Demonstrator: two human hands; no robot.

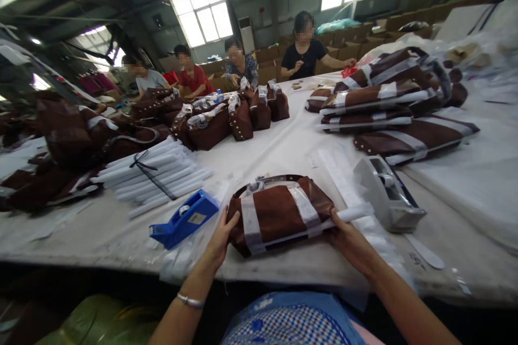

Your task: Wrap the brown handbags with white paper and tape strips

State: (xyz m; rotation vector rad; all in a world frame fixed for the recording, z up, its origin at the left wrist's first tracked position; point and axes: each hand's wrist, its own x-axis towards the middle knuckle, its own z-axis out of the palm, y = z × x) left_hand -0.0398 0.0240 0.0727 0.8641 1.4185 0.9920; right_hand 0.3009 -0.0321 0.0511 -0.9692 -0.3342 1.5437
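Observation:
A brown leather handbag (279,211) wrapped in white paper strips lies on the white table (283,140) near its front edge. My left hand (220,237) grips the bag's left end, thumb on top. My right hand (350,240) holds the bag's right end, fingers closed on it, next to a white rolled paper strip (354,213) that sticks out to the right.
A blue tape dispenser (184,218) lies left of the bag, a grey one (386,194) to its right. Bundled white paper rolls (151,172) lie at left. Piles of brown bags (384,102) sit right, left and centre. Several people sit across the table.

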